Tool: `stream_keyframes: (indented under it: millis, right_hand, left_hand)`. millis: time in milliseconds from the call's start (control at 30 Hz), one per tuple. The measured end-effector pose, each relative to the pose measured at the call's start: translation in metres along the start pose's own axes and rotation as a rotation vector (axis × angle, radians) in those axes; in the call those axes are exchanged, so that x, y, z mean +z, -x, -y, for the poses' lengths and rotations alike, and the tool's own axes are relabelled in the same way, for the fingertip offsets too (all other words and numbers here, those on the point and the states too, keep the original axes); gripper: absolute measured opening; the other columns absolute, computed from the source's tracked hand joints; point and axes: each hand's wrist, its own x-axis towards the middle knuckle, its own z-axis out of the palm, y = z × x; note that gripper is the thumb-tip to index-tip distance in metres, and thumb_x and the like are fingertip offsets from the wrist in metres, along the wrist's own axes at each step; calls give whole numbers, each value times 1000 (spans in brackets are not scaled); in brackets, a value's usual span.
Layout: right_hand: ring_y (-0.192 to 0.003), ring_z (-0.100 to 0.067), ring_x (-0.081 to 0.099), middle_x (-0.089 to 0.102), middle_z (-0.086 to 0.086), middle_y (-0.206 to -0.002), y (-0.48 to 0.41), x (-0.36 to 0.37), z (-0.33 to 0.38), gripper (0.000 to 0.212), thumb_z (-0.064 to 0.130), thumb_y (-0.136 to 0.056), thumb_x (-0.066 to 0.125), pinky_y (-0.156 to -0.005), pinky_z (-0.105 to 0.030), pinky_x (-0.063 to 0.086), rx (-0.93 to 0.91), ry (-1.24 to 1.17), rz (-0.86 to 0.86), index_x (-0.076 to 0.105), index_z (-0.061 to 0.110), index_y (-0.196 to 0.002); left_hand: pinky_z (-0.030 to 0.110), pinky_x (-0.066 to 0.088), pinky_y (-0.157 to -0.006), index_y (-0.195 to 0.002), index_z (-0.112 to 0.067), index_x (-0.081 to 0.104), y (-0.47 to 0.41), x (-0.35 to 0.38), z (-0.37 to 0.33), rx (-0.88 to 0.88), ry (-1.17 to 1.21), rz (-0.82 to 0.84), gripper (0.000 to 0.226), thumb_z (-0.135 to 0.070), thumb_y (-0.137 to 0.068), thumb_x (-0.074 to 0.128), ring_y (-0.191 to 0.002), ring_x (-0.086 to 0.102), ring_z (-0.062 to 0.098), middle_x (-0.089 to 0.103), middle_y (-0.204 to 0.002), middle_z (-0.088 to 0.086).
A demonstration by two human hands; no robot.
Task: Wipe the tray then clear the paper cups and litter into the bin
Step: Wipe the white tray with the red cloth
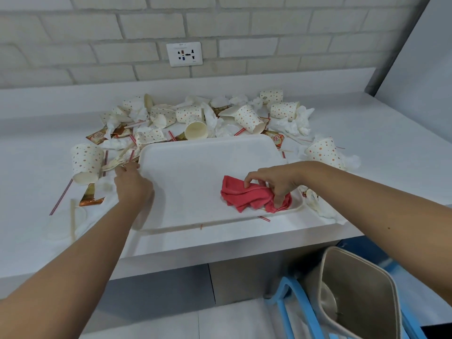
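Tray, red cloth under right hand

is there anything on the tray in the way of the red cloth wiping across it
Nothing visible. The right hand presses the red cloth at the near right corner of the tray, whose surface is bare. The left hand only grips its left edge.

two bare forearms come in from the bottom edge, no sleeves in view. left hand and right hand wear no gloves, rings or watch. small dark mole on right forearm.
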Motion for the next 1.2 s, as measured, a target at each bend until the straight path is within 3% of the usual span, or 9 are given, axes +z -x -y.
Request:
stream_keyframes:
  millis: [67,133,333,500,667,867,967,1067,1200]
  right_hand:
    - [-83,-18,52,47,-14,-122,-1,0,-1,86,2,-70,77,-78,-29,46,-1,-5,16,29,29,-136]
    - [-81,-16,51,47,-13,-122,-1,1,-3,88,2,-70,78,-77,-28,46,1,-4,21,28,31,-137]
    - [-94,-21,50,45,-4,-113,-9,7,-1,85,7,-68,80,-78,-29,46,-9,68,-32,30,30,-133]
    - [-94,-20,48,44,-4,-113,-11,10,6,82,9,-68,80,-74,-26,39,-38,97,-82,32,27,-132]
    - [-95,-19,46,44,-1,-111,-21,13,26,80,11,-69,80,-76,-25,37,-93,84,-129,35,26,-132]
    - [-99,-19,46,45,-4,-117,-42,11,70,78,12,-69,80,-83,-30,43,-172,62,-160,36,23,-133]
    - [-103,-24,48,46,-8,-118,-55,13,96,75,12,-69,80,-86,-34,44,-207,44,-198,38,19,-132]
    - [-103,-25,49,48,-9,-115,-68,19,121,70,18,-70,80,-85,-31,41,-248,0,-273,41,15,-129]
    - [-105,-26,51,48,-10,-117,-77,30,145,67,28,-75,77,-88,-35,45,-229,-65,-381,40,15,-130]
  left_hand:
    - [43,40,-95,-127,2,47,-4,0,6,-33,93,18,41,3,-86,47,-115,46,40,47,-126,23]
    - [37,39,-76,-105,6,55,-7,0,8,-50,123,18,23,5,-85,43,-97,51,38,54,-94,18]
    - [28,26,-52,-67,-6,47,-20,1,16,-129,220,79,22,3,-84,38,-74,42,25,41,-62,5]
    - [28,26,-53,-59,-13,38,-22,1,17,-138,279,59,32,1,-87,39,-58,35,20,39,-61,3]
    - [30,32,-64,-65,-8,46,-24,3,20,-130,310,60,26,1,-88,38,-78,42,24,44,-65,5]
    - [32,35,-73,-87,-3,55,-24,2,18,-128,331,57,17,0,-89,38,-85,45,25,52,-90,14]
    - [32,35,-73,-87,-2,56,-24,2,19,-120,340,49,18,1,-89,39,-84,45,25,53,-85,13]
    - [31,33,-70,-67,-6,46,-24,1,17,-108,332,43,25,1,-89,38,-81,44,24,44,-66,3]
    - [36,35,-70,-67,-2,44,-20,-3,13,-70,327,17,23,3,-89,36,-81,41,25,44,-69,5]
